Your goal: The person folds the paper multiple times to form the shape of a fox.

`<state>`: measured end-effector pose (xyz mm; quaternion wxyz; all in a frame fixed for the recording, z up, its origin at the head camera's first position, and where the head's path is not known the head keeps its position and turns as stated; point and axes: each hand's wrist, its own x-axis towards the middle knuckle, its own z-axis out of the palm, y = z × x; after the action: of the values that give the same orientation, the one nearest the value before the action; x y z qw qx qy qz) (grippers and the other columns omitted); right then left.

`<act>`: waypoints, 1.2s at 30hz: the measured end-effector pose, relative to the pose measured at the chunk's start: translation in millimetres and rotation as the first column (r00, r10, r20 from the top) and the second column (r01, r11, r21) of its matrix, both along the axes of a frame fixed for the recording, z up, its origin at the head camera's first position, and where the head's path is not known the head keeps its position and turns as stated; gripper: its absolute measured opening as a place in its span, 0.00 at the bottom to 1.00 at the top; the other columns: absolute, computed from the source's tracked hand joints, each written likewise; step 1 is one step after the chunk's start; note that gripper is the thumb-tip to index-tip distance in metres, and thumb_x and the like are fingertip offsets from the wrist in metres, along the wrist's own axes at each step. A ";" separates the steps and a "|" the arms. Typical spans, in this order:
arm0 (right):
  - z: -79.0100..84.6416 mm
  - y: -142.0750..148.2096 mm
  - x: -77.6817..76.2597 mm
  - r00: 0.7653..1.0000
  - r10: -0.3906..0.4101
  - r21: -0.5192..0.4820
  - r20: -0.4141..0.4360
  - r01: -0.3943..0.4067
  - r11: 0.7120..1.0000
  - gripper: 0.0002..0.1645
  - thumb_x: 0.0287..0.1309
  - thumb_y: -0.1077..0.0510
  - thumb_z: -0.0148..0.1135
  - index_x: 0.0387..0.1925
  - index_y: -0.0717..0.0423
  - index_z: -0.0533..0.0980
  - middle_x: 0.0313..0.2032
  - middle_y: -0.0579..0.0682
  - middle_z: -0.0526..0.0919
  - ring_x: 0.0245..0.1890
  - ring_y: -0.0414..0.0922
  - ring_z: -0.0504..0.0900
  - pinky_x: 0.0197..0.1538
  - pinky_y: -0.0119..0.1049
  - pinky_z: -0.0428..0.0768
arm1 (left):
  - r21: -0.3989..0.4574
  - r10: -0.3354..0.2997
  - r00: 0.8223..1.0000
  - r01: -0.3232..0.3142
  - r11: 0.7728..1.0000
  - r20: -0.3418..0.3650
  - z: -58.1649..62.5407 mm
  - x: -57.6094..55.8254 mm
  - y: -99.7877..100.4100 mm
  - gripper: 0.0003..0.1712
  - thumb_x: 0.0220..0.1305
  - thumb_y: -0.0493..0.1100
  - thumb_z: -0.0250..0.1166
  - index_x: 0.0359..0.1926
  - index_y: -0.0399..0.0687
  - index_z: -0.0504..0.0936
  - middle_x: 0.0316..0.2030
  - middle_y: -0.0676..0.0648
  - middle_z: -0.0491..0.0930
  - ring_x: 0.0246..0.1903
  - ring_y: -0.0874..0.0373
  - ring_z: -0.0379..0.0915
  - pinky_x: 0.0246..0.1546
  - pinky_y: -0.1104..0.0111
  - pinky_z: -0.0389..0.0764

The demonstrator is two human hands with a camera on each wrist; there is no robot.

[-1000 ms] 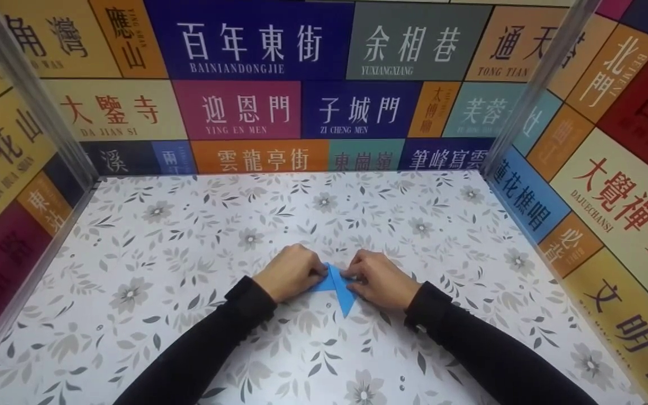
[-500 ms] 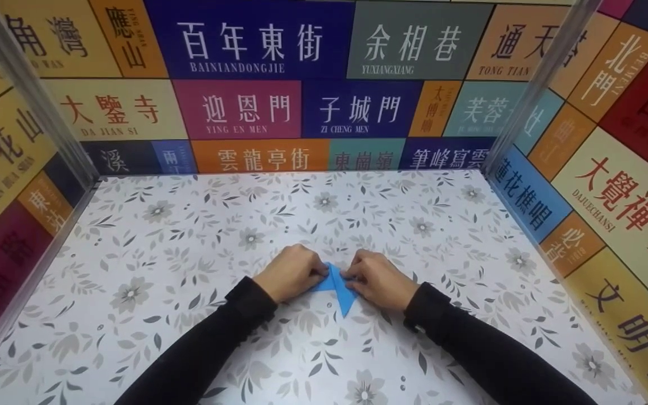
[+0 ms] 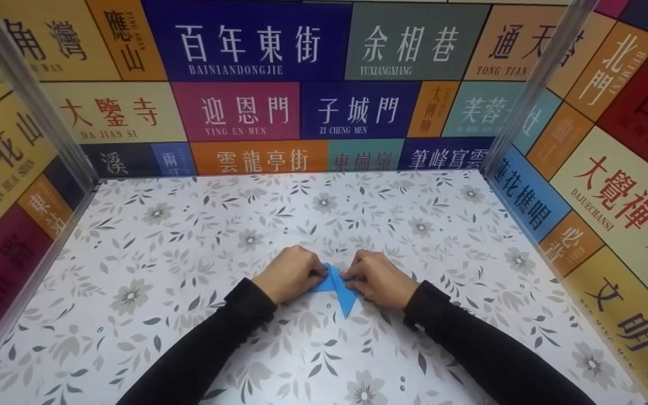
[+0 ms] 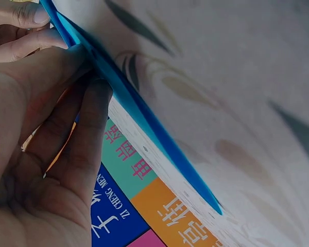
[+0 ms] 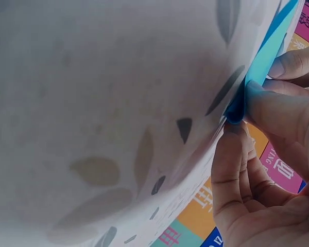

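Note:
A small folded piece of blue paper (image 3: 345, 297) lies between the two hands, mid-table in the head view. One pointed flap of it aims toward the person. My left hand (image 3: 295, 274) pinches the paper's left side with thumb and fingers. On the other side my right hand (image 3: 383, 279) pinches the right edge between thumb and fingertips. From the left wrist, the blue paper (image 4: 149, 123) looks like a thin layered strip leaving the fingers (image 4: 87, 128). In the right wrist view the paper (image 5: 270, 46) shows a rounded fold by the thumb.
A white tabletop (image 3: 189, 349) with grey flowers and leaves spreads under the hands. Upright panels (image 3: 256, 45) with coloured blocks of lettering enclose the back and both sides. Clear corner strips (image 3: 538, 84) join the panels. Black sleeves (image 3: 200, 343) cover both forearms.
Both hands stay in nearly the same place and keep their pinch on the blue paper. Its pointed flap shifts only very slightly.

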<state>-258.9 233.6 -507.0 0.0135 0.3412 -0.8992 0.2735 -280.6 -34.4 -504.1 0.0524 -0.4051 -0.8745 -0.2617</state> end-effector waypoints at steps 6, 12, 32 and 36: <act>1.7 -2.6 0.5 1.000 0.003 -0.007 -0.022 -0.003 1.000 0.11 0.69 0.66 0.82 0.51 0.59 0.95 0.40 0.56 0.92 0.40 0.50 0.89 0.42 0.32 0.87 | -0.005 0.012 1.000 -0.012 1.000 -0.012 1.6 1.5 -0.3 0.11 0.67 0.31 0.79 0.47 0.45 1.00 0.44 0.44 0.99 0.47 0.47 0.98 0.52 0.54 0.97; 0.9 -5.2 2.2 0.999 -0.033 -0.014 -0.015 0.033 0.999 0.11 0.68 0.66 0.82 0.51 0.59 0.96 0.39 0.55 0.91 0.39 0.48 0.88 0.41 0.31 0.85 | -0.009 0.022 1.000 -0.021 1.000 0.008 2.6 3.6 -0.1 0.10 0.67 0.31 0.80 0.47 0.45 1.00 0.44 0.44 0.99 0.47 0.46 0.98 0.53 0.53 0.96; 3.1 -10.1 1.3 0.997 -0.028 0.004 -0.068 0.029 1.000 0.04 0.65 0.67 0.83 0.40 0.58 0.97 0.33 0.55 0.93 0.34 0.48 0.86 0.38 0.30 0.80 | -0.087 -0.005 0.997 -0.002 0.996 -0.074 2.8 7.7 1.8 0.06 0.73 0.40 0.81 0.46 0.55 1.01 0.42 0.50 0.99 0.44 0.50 0.97 0.50 0.54 0.95; 4.1 -10.3 1.0 0.997 -0.025 0.025 -0.074 0.027 0.999 0.03 0.64 0.66 0.83 0.35 0.56 0.97 0.29 0.52 0.92 0.31 0.45 0.81 0.35 0.29 0.75 | -0.122 -0.015 0.992 0.000 0.993 -0.126 1.7 9.8 3.4 0.09 0.75 0.42 0.79 0.51 0.59 1.00 0.43 0.51 0.98 0.44 0.50 0.96 0.48 0.54 0.96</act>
<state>-257.9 223.3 -502.9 0.0456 0.3394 -0.9060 0.2488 -270.8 -31.0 -502.4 0.0821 -0.4265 -0.8822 -0.1818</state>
